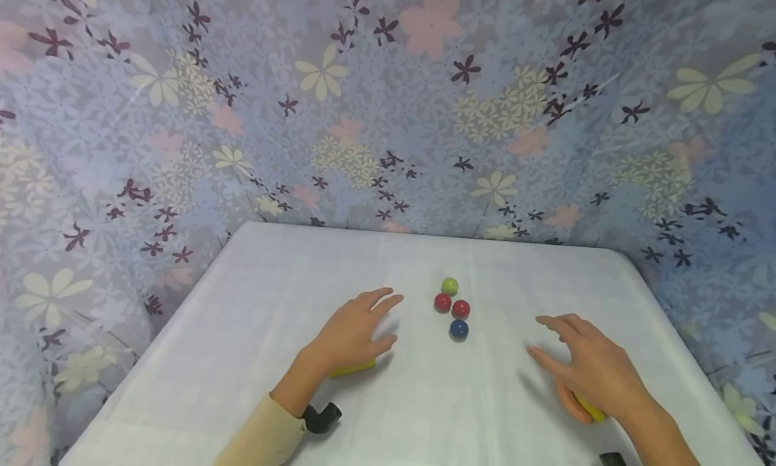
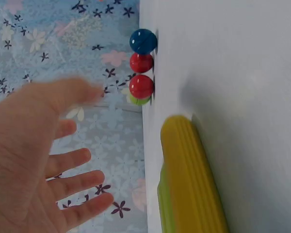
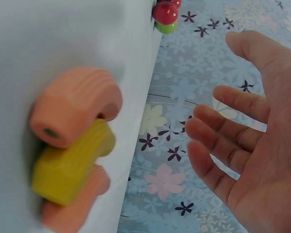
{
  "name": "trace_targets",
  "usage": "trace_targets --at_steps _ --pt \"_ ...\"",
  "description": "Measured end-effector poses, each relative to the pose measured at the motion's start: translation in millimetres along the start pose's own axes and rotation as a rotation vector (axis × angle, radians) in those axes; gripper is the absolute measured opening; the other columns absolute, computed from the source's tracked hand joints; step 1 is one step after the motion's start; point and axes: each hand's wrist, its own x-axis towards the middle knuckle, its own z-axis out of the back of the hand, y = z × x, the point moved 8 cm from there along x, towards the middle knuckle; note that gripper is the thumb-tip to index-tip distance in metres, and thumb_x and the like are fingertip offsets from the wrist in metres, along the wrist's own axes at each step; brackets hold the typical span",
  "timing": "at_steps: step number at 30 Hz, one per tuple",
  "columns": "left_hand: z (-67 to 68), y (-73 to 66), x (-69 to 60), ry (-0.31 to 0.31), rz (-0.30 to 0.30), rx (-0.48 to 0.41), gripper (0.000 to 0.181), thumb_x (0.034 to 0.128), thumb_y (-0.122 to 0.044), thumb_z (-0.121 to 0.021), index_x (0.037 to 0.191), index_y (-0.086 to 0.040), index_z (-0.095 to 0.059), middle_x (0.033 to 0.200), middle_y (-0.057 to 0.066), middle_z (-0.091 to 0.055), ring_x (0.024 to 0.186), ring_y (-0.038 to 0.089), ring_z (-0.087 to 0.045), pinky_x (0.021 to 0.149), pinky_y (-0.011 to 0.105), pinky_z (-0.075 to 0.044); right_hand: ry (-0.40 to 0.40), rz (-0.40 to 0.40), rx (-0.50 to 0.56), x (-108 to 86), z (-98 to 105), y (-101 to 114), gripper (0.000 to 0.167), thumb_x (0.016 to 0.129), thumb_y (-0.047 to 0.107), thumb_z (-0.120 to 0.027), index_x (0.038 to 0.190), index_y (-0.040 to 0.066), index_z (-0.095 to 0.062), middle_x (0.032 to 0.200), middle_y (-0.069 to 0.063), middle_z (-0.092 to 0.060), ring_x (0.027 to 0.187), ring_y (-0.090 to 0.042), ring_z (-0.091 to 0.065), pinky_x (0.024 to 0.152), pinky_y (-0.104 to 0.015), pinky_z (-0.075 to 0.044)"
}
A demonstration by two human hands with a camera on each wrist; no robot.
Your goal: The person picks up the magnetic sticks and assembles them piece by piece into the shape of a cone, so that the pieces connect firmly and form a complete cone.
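My left hand (image 1: 353, 330) hovers over the white table, fingers spread and holding nothing. Beneath it lies a yellow ridged piece (image 2: 186, 170), and a green ridged piece (image 2: 166, 199) shows beside that in the left wrist view. Over on the right, my right hand (image 1: 591, 365) is also raised with loosely bent, empty fingers. Close below it, a yellow piece (image 3: 70, 167) lies between an orange curved piece (image 3: 77, 104) with a hole in its end and another orange piece (image 3: 75, 204). Between the hands sit a green ball (image 1: 450, 286), two red balls (image 1: 442, 302) and a blue ball (image 1: 459, 329).
A white cloth covers the table (image 1: 315, 264). Behind it and at both sides hangs a floral curtain (image 1: 388, 116). Dark wrist mounts are partly visible: one by the left sleeve (image 1: 261, 432), another at the bottom right edge.
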Motion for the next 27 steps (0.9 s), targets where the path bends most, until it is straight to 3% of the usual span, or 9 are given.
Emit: trace_targets --at_steps 4,11,20,27 --pt "1.4 -6.4 8.5 -0.034 0.003 -0.062 0.057 0.0938 -0.043 -0.056 0.146 -0.028 -0.038 0.141 -0.004 -0.041 0.127 0.016 -0.042 0.101 0.04 -0.04 0.057 -0.038 0.032 -0.7 -8.3 -3.5 0.078 0.081 0.075 -0.048 0.128 0.013 -0.056 0.104 -0.002 -0.058 0.079 -0.015 -0.054 0.053 -0.033 -0.042" --pt "-7.2 -24.1 29.0 -0.029 -0.045 -0.155 0.05 0.0918 -0.04 -0.061 0.138 -0.024 -0.05 0.129 -0.006 -0.049 0.113 0.01 -0.05 0.092 0.033 -0.047 0.19 -0.104 0.07 -9.2 -23.4 -11.6 0.062 0.084 0.062 -0.061 0.12 0.012 -0.061 0.096 0.0 -0.058 0.059 -0.012 -0.047 0.049 -0.032 -0.039" --pt "-36.1 -40.1 49.5 0.009 -0.091 -0.15 0.035 0.0924 -0.034 -0.062 0.127 -0.025 -0.06 0.125 -0.007 -0.053 0.114 0.009 -0.051 0.093 0.029 -0.046 0.26 -0.104 0.116 -17.5 -37.7 -15.2 0.05 0.082 0.057 -0.066 0.11 0.016 -0.065 0.082 0.008 -0.057 0.062 -0.01 -0.051 0.053 -0.033 -0.043" --pt "-48.9 -61.9 67.4 -0.016 -0.122 -0.155 0.03 0.0904 -0.03 -0.064 0.119 -0.021 -0.064 0.116 -0.007 -0.053 0.103 0.008 -0.049 0.082 0.023 -0.046 0.302 -0.106 0.169 -23.6 -42.9 -22.6 0.041 0.084 0.052 -0.067 0.103 0.016 -0.065 0.073 0.012 -0.059 0.06 -0.009 -0.053 0.059 -0.034 -0.046"
